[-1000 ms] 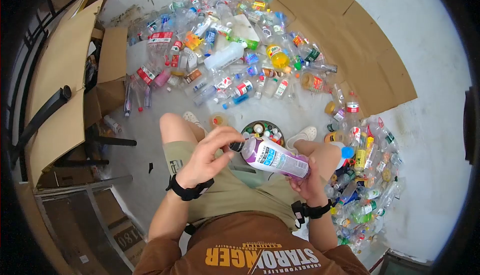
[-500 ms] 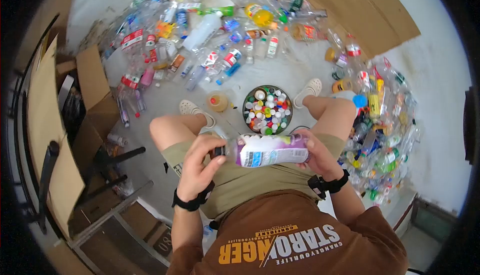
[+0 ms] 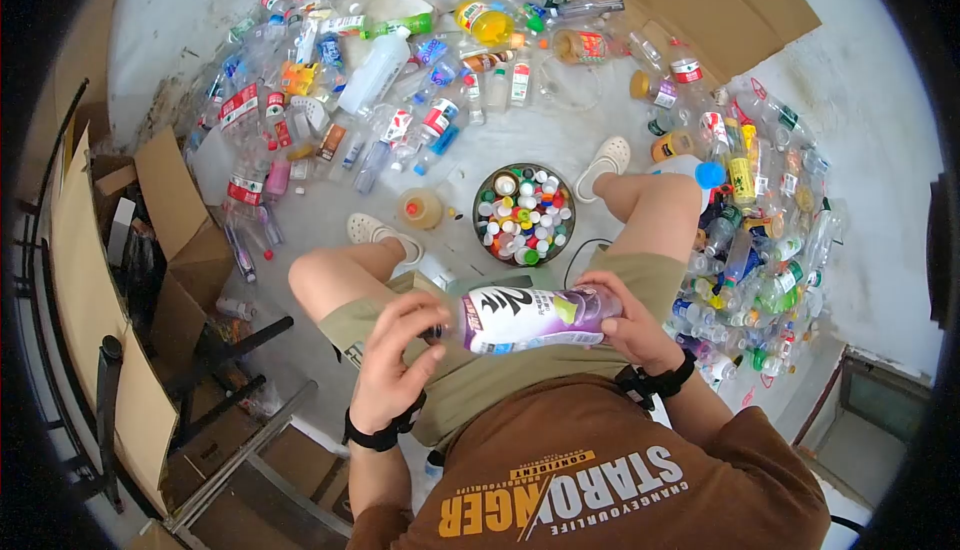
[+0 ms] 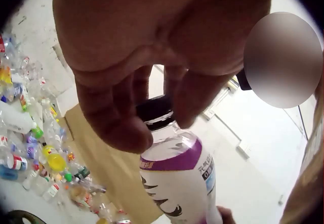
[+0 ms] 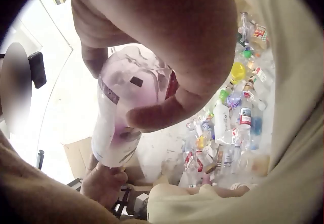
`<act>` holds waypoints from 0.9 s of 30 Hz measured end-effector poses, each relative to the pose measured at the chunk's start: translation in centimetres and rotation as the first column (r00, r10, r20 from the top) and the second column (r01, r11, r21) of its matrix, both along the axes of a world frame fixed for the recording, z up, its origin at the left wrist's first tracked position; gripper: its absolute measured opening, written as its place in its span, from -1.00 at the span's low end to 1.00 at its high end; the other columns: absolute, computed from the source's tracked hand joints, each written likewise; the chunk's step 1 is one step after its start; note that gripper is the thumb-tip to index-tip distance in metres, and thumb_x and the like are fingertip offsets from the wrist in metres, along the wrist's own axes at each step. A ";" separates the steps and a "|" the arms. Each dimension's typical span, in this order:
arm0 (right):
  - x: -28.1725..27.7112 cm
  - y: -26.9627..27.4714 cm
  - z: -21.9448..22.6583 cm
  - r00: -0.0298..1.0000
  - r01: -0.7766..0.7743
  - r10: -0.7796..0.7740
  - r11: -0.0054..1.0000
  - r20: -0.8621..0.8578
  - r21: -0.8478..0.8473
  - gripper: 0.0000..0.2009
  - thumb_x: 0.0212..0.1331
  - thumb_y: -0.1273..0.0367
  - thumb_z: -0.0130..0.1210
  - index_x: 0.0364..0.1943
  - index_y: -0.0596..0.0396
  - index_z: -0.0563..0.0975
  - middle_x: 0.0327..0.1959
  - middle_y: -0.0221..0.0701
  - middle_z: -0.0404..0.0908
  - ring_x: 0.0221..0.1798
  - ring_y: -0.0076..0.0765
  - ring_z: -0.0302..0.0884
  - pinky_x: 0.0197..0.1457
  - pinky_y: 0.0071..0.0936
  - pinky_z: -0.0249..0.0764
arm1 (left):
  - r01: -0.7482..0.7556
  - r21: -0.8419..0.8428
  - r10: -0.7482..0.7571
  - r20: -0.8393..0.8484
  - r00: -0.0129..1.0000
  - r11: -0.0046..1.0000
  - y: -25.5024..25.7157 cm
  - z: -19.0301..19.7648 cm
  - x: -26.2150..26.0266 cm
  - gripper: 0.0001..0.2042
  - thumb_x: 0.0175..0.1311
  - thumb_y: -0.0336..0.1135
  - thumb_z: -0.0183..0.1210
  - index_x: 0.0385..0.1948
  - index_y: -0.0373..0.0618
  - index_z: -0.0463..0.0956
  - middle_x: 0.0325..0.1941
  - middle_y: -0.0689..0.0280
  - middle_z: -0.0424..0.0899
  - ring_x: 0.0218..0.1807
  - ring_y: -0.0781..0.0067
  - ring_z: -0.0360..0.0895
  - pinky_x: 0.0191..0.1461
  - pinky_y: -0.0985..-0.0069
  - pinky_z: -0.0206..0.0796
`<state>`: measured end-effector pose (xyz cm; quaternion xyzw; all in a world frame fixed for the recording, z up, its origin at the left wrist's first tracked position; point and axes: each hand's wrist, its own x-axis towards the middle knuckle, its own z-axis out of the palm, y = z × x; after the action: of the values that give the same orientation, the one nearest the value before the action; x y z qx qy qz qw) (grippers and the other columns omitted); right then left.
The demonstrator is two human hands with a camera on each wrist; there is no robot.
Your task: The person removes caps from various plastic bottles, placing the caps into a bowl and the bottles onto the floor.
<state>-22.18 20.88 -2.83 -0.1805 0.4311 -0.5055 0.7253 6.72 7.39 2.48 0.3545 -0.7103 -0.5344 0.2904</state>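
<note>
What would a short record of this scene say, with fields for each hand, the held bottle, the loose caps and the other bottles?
Left hand: around the black cap
Right hand: grips the bottle near its base
Bottle: purple and white, held sideways
Black cap: at the bottle's top; tightness cannot be told
Loose caps: many colours, in a round tray
Other bottles: front heap, right heap

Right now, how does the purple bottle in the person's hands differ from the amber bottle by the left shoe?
The purple bottle is gripped in the right hand; the amber bottle rests on the floor. The purple bottle has a black cap, the amber bottle a red cap. The purple bottle wears a big printed label; the amber bottle shows none from above. Both look partly see-through.
</note>
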 end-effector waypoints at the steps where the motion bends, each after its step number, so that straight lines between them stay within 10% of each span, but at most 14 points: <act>1: 0.0 0.1 0.1 0.998 0.010 -0.012 0.999 0.065 0.032 -0.32 0.04 0.26 0.25 0.26 0.02 0.19 0.12 -0.38 0.36 0.09 -0.46 0.42 -0.08 -0.51 0.53 | 0.007 -0.010 -0.007 0.011 1.000 1.000 -0.1 -0.2 0.1 -0.70 0.10 -0.44 0.26 -0.10 -0.22 0.54 -0.05 0.15 0.53 -0.19 0.35 0.49 -0.16 0.47 0.41; 18: 0.0 0.3 -0.4 0.996 0.005 -0.005 1.000 0.090 -0.001 -0.34 0.06 0.25 0.22 0.25 -0.02 0.19 0.14 -0.39 0.36 0.07 -0.42 0.45 -0.16 -0.46 0.55 | -0.045 0.312 -0.009 0.170 0.985 0.949 0.2 -1.0 2.4 -0.54 -0.01 -0.33 0.39 -0.04 -0.24 0.48 -0.32 0.30 0.53 -0.38 0.52 0.42 -0.28 0.55 0.34; 24: 0.4 0.1 0.0 0.995 0.040 -0.043 0.999 0.095 0.029 -0.32 0.03 0.22 0.25 0.26 -0.02 0.19 0.16 -0.37 0.34 0.08 -0.39 0.45 -0.15 -0.43 0.54 | -0.154 0.118 0.166 -0.100 0.981 0.981 0.2 0.9 -1.1 -0.57 0.03 -0.31 0.37 -0.07 -0.26 0.48 -0.22 0.26 0.55 -0.36 0.47 0.44 -0.24 0.52 0.39; 27: 0.3 0.2 -0.4 0.992 0.039 -0.043 0.999 0.122 0.036 -0.31 0.03 0.21 0.25 0.26 -0.02 0.19 0.17 -0.36 0.34 0.08 -0.37 0.45 -0.16 -0.41 0.54 | 0.048 -0.146 -0.047 0.010 0.999 0.988 -0.8 -0.7 0.8 -0.57 0.06 -0.34 0.36 -0.02 -0.27 0.47 -0.18 0.28 0.55 -0.32 0.48 0.46 -0.22 0.53 0.38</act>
<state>-21.89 21.04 -3.26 -0.1282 0.3978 -0.5234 0.7426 7.55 6.63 1.80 0.3173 -0.7567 -0.4864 0.3003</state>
